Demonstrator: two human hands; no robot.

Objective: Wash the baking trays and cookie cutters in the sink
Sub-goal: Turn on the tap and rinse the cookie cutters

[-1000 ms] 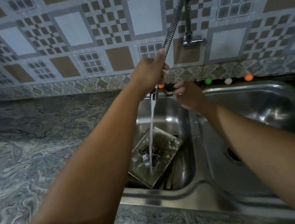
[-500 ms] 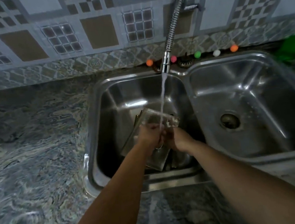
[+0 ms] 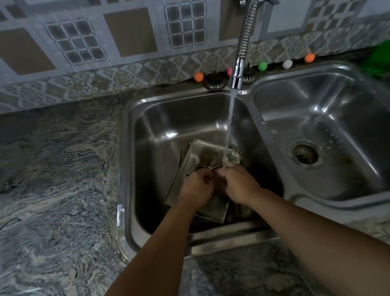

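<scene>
Baking trays [image 3: 204, 156] sit under faucet [image 3: 236, 80] stream to rinse. L hand [image 3: 194, 190] & R hand [image 3: 238, 186] curl together over them; what they pinch, can't tell.

No legible text, labels, brands or numbers anywhere in view; the patterned wall tiles [image 3: 129, 33] carry only geometric and floral motifs, and the steel double sink [image 3: 254, 109] shows no markings.

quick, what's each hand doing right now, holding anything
Left hand: fingers curled round a small cookie cutter over the baking tray.
Right hand: curled on the same cutter, under the water.
</scene>
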